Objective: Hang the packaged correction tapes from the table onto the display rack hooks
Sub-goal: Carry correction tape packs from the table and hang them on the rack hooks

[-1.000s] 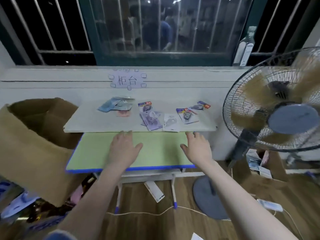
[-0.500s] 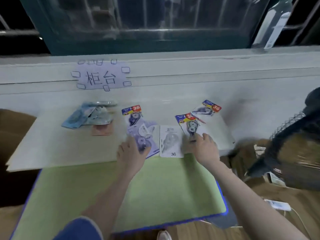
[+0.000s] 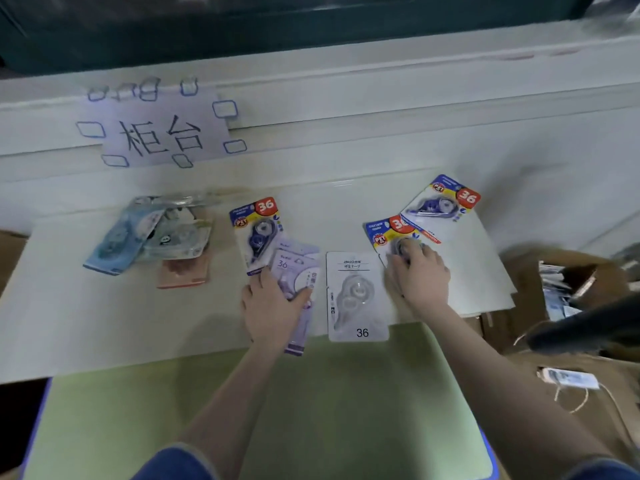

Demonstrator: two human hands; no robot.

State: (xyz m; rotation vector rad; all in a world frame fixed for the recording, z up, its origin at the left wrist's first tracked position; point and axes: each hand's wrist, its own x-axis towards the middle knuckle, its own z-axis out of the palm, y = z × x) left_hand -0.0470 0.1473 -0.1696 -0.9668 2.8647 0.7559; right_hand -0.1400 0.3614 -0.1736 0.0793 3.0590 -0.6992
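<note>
Both hands down on the pale white counter [image 3: 104,323], picking up stock near its front edge. Left hand [image 3: 270,306] on the lilac card-backed correction tape pack [image 3: 298,271], thumb curled over its right side, fingers laid along its left: a light hold, pack flat on the counter. Right hand [image 3: 420,275] over the blue-and-yellow carded pack with the red "36" badge [image 3: 388,233], fingers [image 3: 403,252] curled onto the blister, pack not yet lifted. Between the hands, a plain white carded pack printed "36" [image 3: 356,296], untouched, overhanging the front edge. More packs toward the left and right ends. No rack in view. Best done, probably, by pinching each card near its edge, clear of the hang hole, and sliding it off its neighbours before lifting.
</note>
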